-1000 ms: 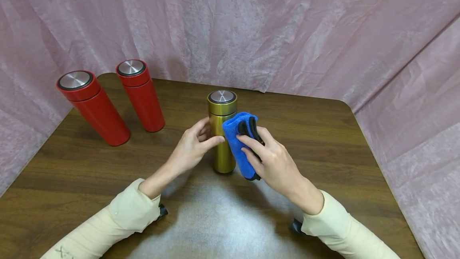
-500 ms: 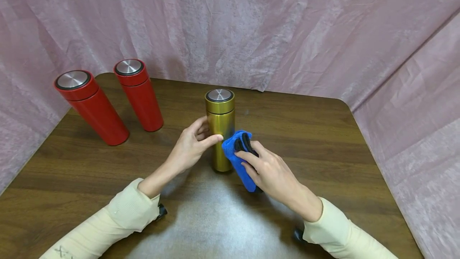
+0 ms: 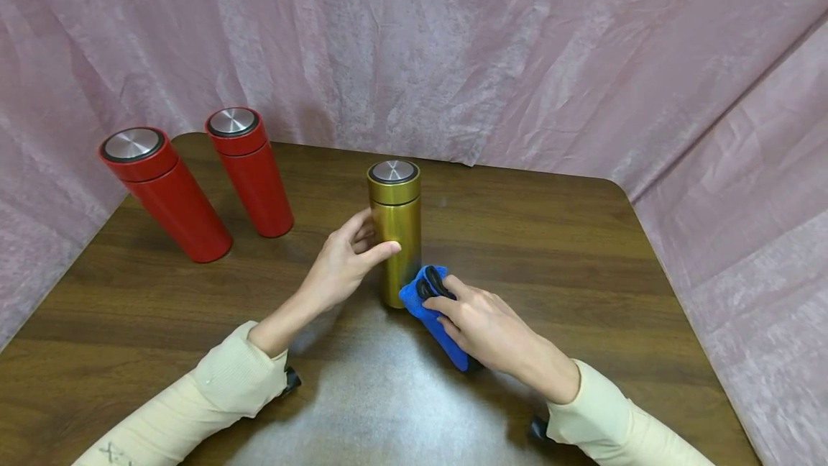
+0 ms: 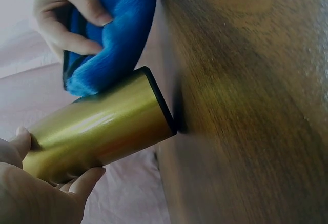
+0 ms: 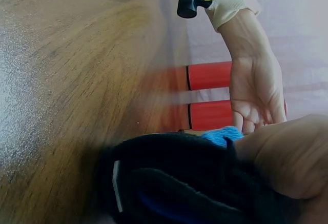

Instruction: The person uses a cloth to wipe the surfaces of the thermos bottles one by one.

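Observation:
A gold thermos bottle [image 3: 396, 225] with a silver disc on its lid stands upright near the middle of the table. My left hand [image 3: 343, 261] grips its left side, thumb across the front and fingers behind. My right hand [image 3: 494, 326] holds a folded blue cloth [image 3: 440, 333] with black edging against the lower right side of the bottle. In the left wrist view the fluffy cloth [image 4: 120, 34] lies against the gold wall [image 4: 102, 124] close to the black base. From the right wrist, the cloth's dark edging [image 5: 169, 167] fills the lower part and hides the bottle.
Two red thermos bottles [image 3: 175, 200] [image 3: 252, 175] stand at the back left of the brown wooden table [image 3: 550, 250]. A pink curtain [image 3: 414, 56] hangs behind the table's back edge and along the right side. Light glares on the tabletop in front.
My right hand has slid the cloth down the bottle's right side, from just below the lid to near the base. My left hand keeps its grip, and the bottle stays in place.

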The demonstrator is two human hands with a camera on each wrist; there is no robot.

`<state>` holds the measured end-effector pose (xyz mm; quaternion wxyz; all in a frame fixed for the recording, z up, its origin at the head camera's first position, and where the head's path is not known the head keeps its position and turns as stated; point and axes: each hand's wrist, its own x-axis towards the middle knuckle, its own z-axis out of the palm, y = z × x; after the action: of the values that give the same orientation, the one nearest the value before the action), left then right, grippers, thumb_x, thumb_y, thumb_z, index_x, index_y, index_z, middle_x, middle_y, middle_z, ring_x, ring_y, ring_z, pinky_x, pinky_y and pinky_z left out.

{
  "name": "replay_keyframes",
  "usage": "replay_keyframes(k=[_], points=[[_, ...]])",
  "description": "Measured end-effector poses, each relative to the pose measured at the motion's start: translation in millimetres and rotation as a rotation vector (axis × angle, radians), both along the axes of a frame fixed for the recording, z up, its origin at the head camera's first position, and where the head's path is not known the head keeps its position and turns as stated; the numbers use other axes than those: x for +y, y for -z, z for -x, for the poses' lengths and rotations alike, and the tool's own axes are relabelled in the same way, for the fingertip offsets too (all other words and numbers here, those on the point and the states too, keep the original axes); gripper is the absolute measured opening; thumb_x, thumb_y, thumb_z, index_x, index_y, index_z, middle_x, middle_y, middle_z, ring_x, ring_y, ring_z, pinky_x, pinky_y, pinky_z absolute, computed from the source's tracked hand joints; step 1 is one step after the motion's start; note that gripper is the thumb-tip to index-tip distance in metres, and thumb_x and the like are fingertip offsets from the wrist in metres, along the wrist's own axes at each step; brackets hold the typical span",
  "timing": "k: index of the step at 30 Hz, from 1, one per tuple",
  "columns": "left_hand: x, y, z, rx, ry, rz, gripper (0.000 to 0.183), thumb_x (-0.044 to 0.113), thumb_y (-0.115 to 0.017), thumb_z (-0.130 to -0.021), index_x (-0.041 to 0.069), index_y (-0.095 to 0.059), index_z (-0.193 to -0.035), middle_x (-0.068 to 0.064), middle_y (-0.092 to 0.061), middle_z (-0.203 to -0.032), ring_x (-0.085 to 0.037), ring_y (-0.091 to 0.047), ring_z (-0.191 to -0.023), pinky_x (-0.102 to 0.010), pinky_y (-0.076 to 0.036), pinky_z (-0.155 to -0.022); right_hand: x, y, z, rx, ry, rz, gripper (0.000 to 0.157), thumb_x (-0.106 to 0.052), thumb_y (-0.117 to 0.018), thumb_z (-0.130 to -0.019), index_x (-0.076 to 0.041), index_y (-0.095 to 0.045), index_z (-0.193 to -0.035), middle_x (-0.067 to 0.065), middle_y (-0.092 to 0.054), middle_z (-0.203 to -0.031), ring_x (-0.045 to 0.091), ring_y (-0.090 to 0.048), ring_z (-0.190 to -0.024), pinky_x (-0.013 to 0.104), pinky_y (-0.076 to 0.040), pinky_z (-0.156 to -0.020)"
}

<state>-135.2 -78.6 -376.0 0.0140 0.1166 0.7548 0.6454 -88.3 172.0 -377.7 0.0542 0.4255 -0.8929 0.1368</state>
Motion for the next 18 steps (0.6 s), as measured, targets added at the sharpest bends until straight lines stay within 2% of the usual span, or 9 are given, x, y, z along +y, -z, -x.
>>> replay_keyframes(k=[5,9,13,18], points=[[0.9,-1.3,-0.6,-0.008,0.006,0.007,0.068,0.014,-0.078,-0.095,0.005,-0.045,-0.153,-0.020,-0.059,-0.143,-0.034,-0.061,-0.127,-0.047,-0.051,-0.106,1.1,0.6,2.3,-0.061,-0.027,-0.048,0.023,-0.004,-0.076,-0.092,-0.009,-0.076,-0.115,0.004,-0.057,-0.099,0.010,-0.049,-0.063,0.020,-0.043,-0.053],[1.7,-1.6,-1.0,-0.016,0.006,0.014,0.069,0.015,-0.078,-0.094,0.006,-0.044,-0.154,-0.019,-0.059,-0.144,-0.033,-0.061,-0.128,-0.047,-0.050,-0.107,3.3,0.2,7.2,-0.148,-0.038,-0.064,0.023,-0.004,-0.075,-0.092,-0.010,-0.077,-0.115,0.002,-0.057,-0.097,0.007,-0.048,-0.062,0.019,-0.043,-0.054],[2.2,-1.7,-1.7,-0.026,-0.011,0.027,0.072,0.020,-0.079,-0.094,0.007,-0.043,-0.155,-0.018,-0.058,-0.146,-0.032,-0.059,-0.130,-0.046,-0.049,-0.108,6.8,-0.3,12.4,-0.282,-0.011,-0.052,0.025,-0.007,-0.074,-0.095,-0.011,-0.076,-0.119,-0.002,-0.057,-0.100,0.007,-0.051,-0.068,0.022,-0.048,-0.062],[1.8,0.0,-3.5,-0.027,-0.037,0.014,0.071,0.023,-0.080,-0.093,0.010,-0.045,-0.154,-0.015,-0.059,-0.145,-0.031,-0.060,-0.129,-0.047,-0.050,-0.107,14.2,-0.8,15.4,-0.405,0.037,-0.036,0.029,-0.012,-0.073,-0.098,-0.015,-0.072,-0.127,-0.002,-0.059,-0.105,0.011,-0.058,-0.083,0.031,-0.054,-0.076]])
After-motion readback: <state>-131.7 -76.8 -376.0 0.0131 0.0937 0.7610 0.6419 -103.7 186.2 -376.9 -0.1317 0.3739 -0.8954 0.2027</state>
